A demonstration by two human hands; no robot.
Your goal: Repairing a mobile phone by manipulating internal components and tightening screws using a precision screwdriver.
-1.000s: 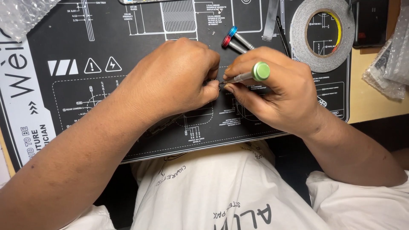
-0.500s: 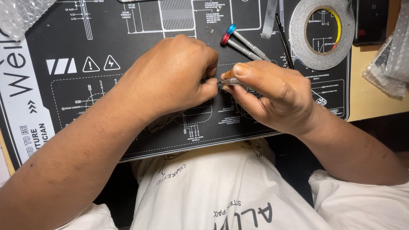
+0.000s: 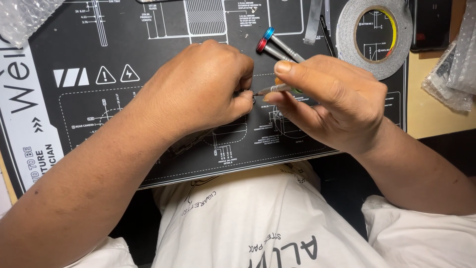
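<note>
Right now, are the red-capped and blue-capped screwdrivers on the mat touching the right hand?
Cannot tell. In the head view the red-capped screwdriver and blue-capped screwdriver run under the right hand, which hides their tips and any contact.

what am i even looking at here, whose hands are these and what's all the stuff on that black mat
This is a single view from a camera worn on a person's head, looking down at their own two bare hands. The left hand is closed around something small that it hides. The right hand pinches a slim metal precision screwdriver, its tip pointed at the left hand's fingers. Under them lies a black printed work mat with white diagrams. On it rest two more metal screwdrivers, one blue-capped and one red-capped, and a grey roll of tape. Clear bubble wrap sits in the top-left corner.
</note>
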